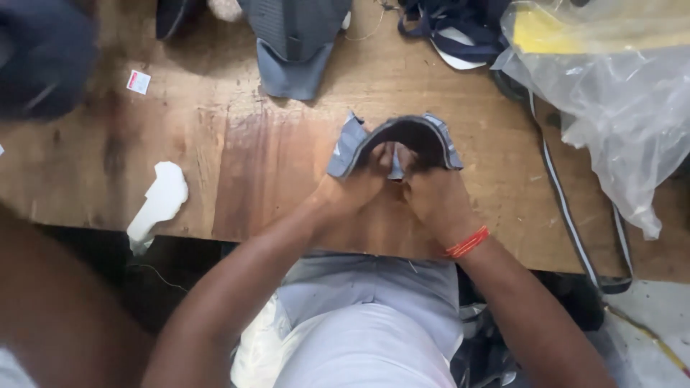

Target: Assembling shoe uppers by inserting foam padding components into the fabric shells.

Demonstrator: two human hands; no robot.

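Left hand (357,188) and right hand (430,195), both clamped on a curved grey fabric piece (395,144) bowed over the wooden table (237,165) near its near edge (fingertips hidden). Uneven pull would likely skew the bend or slip a grip.

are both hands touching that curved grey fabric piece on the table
Touching. The head view shows the left hand and right hand both gripping the curved grey fabric piece, fingers pressed into its inner arch.

Wooden table (237,165) with fabric pieces (291,65)
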